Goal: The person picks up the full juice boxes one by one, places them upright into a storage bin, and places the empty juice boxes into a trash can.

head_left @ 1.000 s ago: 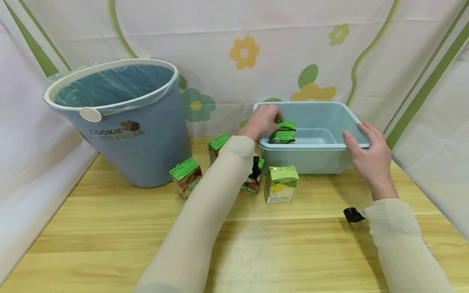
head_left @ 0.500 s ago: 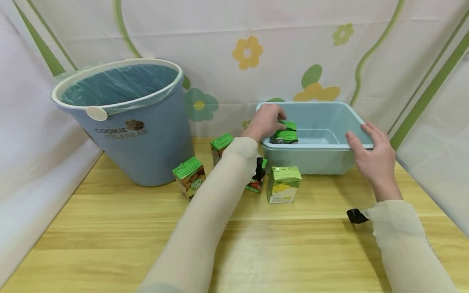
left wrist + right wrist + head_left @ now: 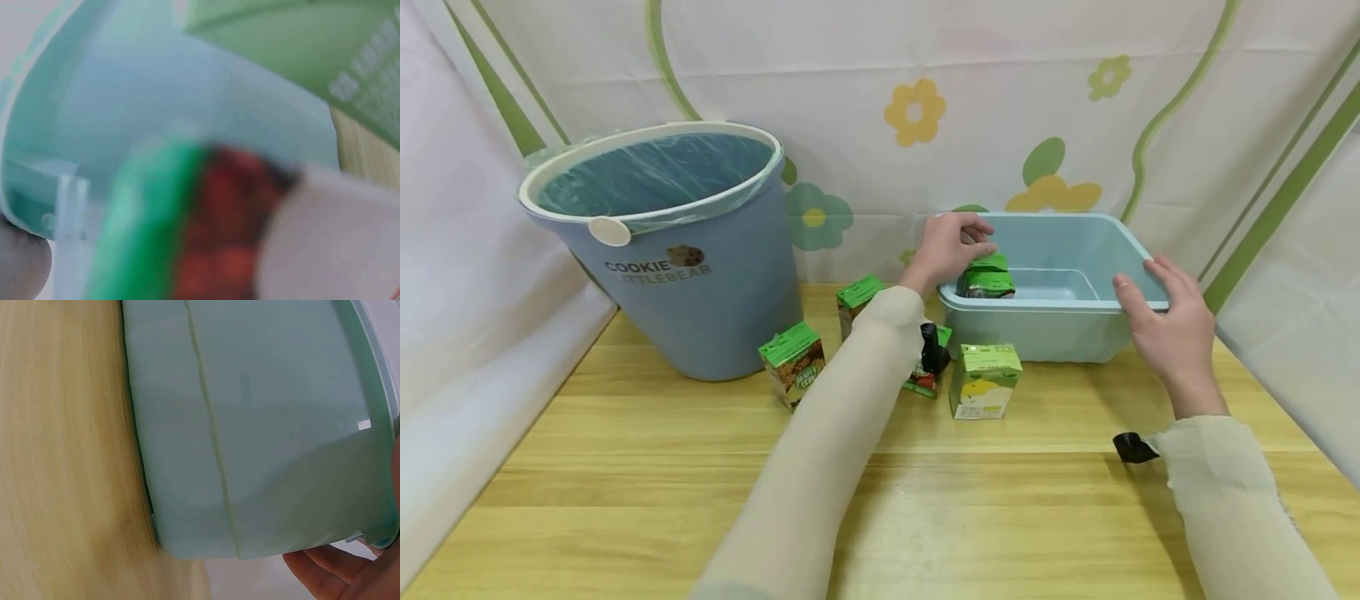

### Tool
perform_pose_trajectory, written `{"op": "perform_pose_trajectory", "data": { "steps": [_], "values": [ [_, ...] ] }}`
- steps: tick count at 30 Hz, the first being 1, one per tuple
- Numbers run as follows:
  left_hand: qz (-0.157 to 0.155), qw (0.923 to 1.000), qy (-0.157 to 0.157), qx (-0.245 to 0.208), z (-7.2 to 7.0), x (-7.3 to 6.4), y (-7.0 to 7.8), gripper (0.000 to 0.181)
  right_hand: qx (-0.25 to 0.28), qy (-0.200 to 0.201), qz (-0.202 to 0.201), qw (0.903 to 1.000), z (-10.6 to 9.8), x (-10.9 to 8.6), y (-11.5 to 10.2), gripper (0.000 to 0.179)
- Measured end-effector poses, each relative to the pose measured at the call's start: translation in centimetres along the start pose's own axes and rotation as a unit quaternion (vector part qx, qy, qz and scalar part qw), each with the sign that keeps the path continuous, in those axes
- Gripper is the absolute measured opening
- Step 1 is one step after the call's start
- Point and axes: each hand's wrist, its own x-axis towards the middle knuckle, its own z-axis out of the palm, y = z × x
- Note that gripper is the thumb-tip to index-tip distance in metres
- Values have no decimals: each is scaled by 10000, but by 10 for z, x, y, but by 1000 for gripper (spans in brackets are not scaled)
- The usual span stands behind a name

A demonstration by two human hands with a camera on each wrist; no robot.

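Note:
My left hand [image 3: 951, 246] is over the left end of a light blue plastic bin [image 3: 1037, 333], fingers loosely bent just above two green-topped small cartons [image 3: 988, 283] standing inside. My right hand [image 3: 1176, 333] holds the bin's near right corner, thumb at the front rim and fingers along the right side; the right wrist view shows its fingers [image 3: 331, 569] at the bin's end wall. Left of the bin stand a brown-and-green carton [image 3: 793, 367], another green-topped carton [image 3: 859, 296] and a red-and-green carton [image 3: 925, 383], the latter two partly hidden by my left arm. A pale green carton [image 3: 985, 383] with yellow fruit stands in front.
A tall blue bucket [image 3: 715, 317] with a white rim and a clear liner stands at the back left. A white curtain [image 3: 850, 125] with printed flowers hangs behind the wooden table [image 3: 1000, 508], and white cloth borders both sides.
My left hand has let go of the carton in the bin, its fingers lifting slightly off it. The right hand stays at the bin's corner. The head view has shifted a little left.

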Motion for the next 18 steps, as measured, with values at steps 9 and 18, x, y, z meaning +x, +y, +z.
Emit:
{"op": "perform_pose_trajectory", "data": {
  "steps": [9, 18],
  "values": [
    [-117, 9953, -99, -961, -8, -10, 2, 31, 16, -39, 30, 10000, 0, -1, 0, 76],
    [-380, 9925, -58, -1161, -10, -25, 15, 29, 12, -94, 60, 9999, 0, 0, 0, 77]
  ]
}}
